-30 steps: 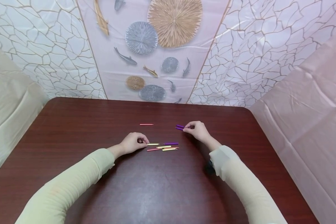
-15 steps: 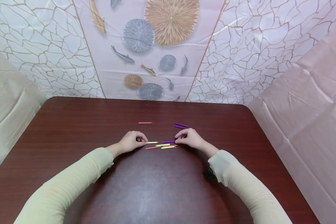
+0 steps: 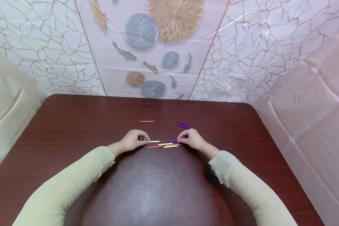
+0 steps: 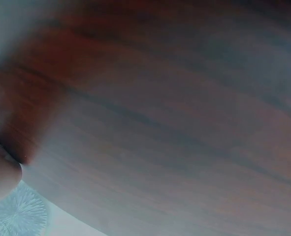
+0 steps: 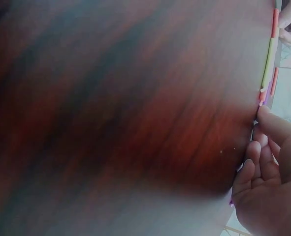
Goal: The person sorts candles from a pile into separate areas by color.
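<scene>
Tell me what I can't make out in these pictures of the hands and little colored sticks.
- Head view: the left end of the yellow stick, covered by the left hand.
- Head view: the right end of the purple stick, covered by the right hand.
- Head view: the dark object, mostly hidden by the right sleeve.
- Left wrist view: most of the left hand, cut off by the left edge.

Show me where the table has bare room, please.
Free: the table between left sleeve and right sleeve, and its strip behind the lone red stick. Crowded: the middle, where sticks lie between left hand and right hand.
</scene>
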Action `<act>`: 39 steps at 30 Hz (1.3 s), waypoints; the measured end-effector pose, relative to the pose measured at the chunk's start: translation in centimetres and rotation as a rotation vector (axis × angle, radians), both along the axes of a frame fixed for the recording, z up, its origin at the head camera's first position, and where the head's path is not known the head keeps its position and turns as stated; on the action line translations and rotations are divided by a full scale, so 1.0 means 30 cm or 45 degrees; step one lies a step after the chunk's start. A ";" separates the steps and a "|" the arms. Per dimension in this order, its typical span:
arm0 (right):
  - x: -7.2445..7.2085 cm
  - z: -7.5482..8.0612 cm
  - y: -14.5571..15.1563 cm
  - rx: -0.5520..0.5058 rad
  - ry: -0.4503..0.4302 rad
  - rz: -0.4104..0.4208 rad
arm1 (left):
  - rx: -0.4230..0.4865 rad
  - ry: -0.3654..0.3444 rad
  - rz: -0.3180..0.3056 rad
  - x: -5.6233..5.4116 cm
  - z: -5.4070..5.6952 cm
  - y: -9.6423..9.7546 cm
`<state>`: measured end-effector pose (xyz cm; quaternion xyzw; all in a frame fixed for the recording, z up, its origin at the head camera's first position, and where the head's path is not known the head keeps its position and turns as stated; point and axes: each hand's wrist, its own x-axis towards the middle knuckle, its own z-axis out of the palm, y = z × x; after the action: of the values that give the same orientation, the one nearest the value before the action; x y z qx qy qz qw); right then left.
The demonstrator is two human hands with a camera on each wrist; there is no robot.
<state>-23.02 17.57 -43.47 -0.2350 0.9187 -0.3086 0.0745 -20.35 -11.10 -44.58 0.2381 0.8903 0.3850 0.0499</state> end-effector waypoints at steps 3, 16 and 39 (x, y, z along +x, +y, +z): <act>0.000 0.008 0.000 0.005 -0.002 -0.003 | 0.000 -0.015 0.006 -0.003 0.005 0.002; 0.001 0.011 -0.006 0.060 -0.050 -0.022 | 0.027 -0.022 0.005 -0.010 0.010 -0.009; 0.002 0.020 -0.006 0.044 -0.048 -0.023 | -0.025 0.039 0.312 -0.090 0.098 -0.243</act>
<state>-22.97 17.40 -42.87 -0.2196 0.9244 -0.2977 0.0930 -23.05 -18.37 -41.63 0.1331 0.9170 0.3759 -0.0088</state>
